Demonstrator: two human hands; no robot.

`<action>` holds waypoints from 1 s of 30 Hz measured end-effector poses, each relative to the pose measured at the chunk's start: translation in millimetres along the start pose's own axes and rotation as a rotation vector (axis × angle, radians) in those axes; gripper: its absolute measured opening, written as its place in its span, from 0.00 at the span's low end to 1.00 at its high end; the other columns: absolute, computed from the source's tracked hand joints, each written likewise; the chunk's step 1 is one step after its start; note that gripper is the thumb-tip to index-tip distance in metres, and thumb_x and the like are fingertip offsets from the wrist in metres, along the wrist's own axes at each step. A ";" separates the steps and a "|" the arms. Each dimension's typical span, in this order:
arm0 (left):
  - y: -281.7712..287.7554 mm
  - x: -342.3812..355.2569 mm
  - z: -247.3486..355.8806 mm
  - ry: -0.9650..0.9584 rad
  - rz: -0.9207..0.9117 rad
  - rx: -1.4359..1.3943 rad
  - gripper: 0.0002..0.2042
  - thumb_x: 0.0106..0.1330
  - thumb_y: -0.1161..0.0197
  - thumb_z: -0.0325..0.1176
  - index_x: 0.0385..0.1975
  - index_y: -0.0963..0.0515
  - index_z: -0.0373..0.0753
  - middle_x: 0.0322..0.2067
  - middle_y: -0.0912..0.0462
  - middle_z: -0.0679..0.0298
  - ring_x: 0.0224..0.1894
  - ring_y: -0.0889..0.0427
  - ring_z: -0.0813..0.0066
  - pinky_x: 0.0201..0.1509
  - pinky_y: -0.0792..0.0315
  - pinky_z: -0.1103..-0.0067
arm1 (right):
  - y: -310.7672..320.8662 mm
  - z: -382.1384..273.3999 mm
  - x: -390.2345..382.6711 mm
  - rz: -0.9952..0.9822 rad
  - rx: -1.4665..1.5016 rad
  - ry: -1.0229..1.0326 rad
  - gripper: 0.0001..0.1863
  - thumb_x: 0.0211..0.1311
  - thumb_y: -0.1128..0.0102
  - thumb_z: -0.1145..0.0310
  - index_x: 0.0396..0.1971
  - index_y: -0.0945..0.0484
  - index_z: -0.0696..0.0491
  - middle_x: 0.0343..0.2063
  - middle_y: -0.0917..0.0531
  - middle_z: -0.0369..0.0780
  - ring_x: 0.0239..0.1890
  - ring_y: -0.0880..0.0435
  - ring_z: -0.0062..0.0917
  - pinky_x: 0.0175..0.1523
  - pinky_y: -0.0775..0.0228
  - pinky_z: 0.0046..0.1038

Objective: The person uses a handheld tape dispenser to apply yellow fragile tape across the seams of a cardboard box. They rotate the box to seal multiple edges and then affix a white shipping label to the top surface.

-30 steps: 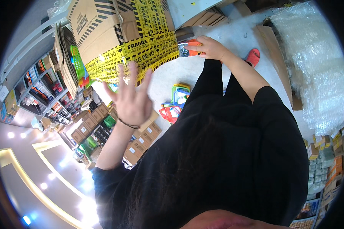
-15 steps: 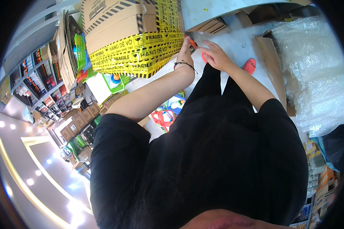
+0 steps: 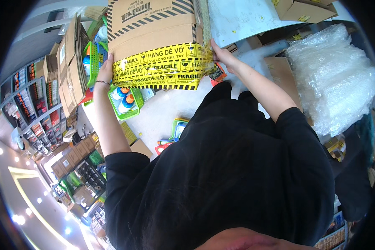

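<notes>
A large cardboard box point(image 3: 154, 35) wrapped in yellow-and-black warning tape point(image 3: 162, 68) is held between my two hands. My left hand point(image 3: 106, 71) presses flat along its left side, a dark cord bracelet on the wrist. On the opposite side my right hand point(image 3: 223, 56) lies against the box, with the fingertips partly behind its edge. The tape runs in several bands across the box's near face. Just below the right hand, an orange-red and dark item point(image 3: 217, 74) shows beside the box; its kind is unclear.
Green baskets with white-and-orange bottles point(image 3: 125, 102) stand left of the box, beside folded cardboard sheets point(image 3: 71, 62). A heap of bubble wrap point(image 3: 333, 79) fills the right side. An open carton point(image 3: 306, 10) rests on the white table point(image 3: 241, 21) at the far right. Stocked shelves point(image 3: 33, 96) line the left.
Both hands were together at the box's right corner near a small orange item. They have moved apart to its two sides, and the box has turned so its taped face is toward me.
</notes>
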State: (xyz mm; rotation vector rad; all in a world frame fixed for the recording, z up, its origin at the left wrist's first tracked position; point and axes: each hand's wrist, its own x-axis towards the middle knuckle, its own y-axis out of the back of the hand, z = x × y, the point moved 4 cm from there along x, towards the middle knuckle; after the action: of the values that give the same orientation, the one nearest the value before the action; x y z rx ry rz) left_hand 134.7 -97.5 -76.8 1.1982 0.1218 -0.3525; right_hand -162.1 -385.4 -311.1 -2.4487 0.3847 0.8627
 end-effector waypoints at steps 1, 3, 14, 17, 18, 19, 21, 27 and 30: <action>-7.1 3.8 -12.2 0.007 -0.066 -0.175 0.41 0.72 0.46 0.64 0.65 0.28 0.25 0.60 0.20 0.46 0.63 0.23 0.61 0.69 0.35 0.72 | -1.0 -3.7 -6.1 0.073 0.012 0.005 0.50 0.69 0.61 0.24 0.61 0.23 0.60 0.51 0.15 0.43 0.50 0.19 0.25 0.67 0.37 0.31; -9.0 5.5 -18.9 0.013 -0.056 -0.288 0.40 0.72 0.45 0.64 0.62 0.25 0.25 0.56 0.18 0.49 0.59 0.21 0.66 0.65 0.32 0.75 | 2.2 -16.8 -21.2 0.155 -0.082 0.025 0.49 0.68 0.58 0.25 0.58 0.20 0.61 0.50 0.15 0.42 0.48 0.19 0.24 0.66 0.36 0.31; -70.4 41.8 -39.0 -0.104 -0.500 -1.028 0.30 0.77 0.46 0.55 0.61 0.24 0.30 0.52 0.14 0.58 0.52 0.15 0.73 0.57 0.23 0.77 | 6.0 -174.8 -184.0 0.217 -0.606 0.303 0.44 0.66 0.45 0.30 0.42 0.14 0.66 0.37 0.12 0.47 0.43 0.17 0.29 0.56 0.28 0.30; -124.6 78.9 -49.9 -0.081 -0.472 -1.042 0.27 0.77 0.44 0.50 0.61 0.24 0.30 0.53 0.15 0.57 0.53 0.15 0.72 0.58 0.24 0.77 | -10.5 -202.9 -195.0 0.148 -0.764 0.295 0.42 0.66 0.45 0.31 0.42 0.14 0.63 0.35 0.13 0.45 0.41 0.18 0.26 0.53 0.27 0.28; -121.8 93.2 -46.1 -0.166 -0.387 -0.952 0.26 0.77 0.44 0.49 0.61 0.24 0.30 0.53 0.15 0.57 0.53 0.16 0.72 0.58 0.24 0.77 | -19.2 -209.4 -196.6 0.100 -0.788 0.350 0.39 0.68 0.45 0.34 0.44 0.15 0.63 0.39 0.13 0.45 0.45 0.18 0.27 0.56 0.28 0.28; -107.7 102.4 -39.6 -0.318 -0.238 -0.753 0.25 0.77 0.44 0.47 0.60 0.24 0.30 0.53 0.15 0.57 0.54 0.16 0.72 0.58 0.24 0.77 | -25.5 -215.3 -199.3 0.045 -0.813 0.405 0.37 0.71 0.45 0.37 0.46 0.17 0.63 0.43 0.14 0.46 0.49 0.18 0.27 0.59 0.30 0.28; -55.2 93.8 -21.8 -0.651 0.242 -0.206 0.23 0.77 0.43 0.45 0.60 0.24 0.30 0.53 0.15 0.56 0.54 0.16 0.71 0.59 0.24 0.76 | -31.7 -213.2 -208.1 -0.005 -0.952 0.423 0.36 0.70 0.41 0.43 0.63 0.26 0.59 0.57 0.19 0.49 0.62 0.22 0.34 0.68 0.34 0.33; 40.8 -123.8 -40.5 -0.563 0.911 -0.660 0.13 0.71 0.39 0.26 0.54 0.20 0.37 0.54 0.16 0.54 0.59 0.20 0.62 0.64 0.29 0.71 | -22.0 -138.8 -239.2 0.075 -1.219 0.793 0.67 0.43 0.17 0.48 0.78 0.52 0.56 0.69 0.33 0.56 0.70 0.32 0.48 0.73 0.41 0.43; -1.3 -195.7 7.4 -0.692 0.872 -0.044 0.22 0.62 0.32 0.26 0.58 0.22 0.41 0.60 0.21 0.55 0.65 0.25 0.58 0.69 0.37 0.64 | -37.9 -98.1 -214.5 0.178 -1.277 1.084 0.73 0.40 0.16 0.44 0.77 0.57 0.60 0.68 0.36 0.59 0.69 0.34 0.54 0.73 0.42 0.46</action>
State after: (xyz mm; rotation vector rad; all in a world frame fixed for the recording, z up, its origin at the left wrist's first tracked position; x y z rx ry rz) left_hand -50.2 -65.1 -20.9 0.9239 -0.9617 0.0266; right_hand -259.7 -388.0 -93.1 -3.9710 0.4854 -0.5421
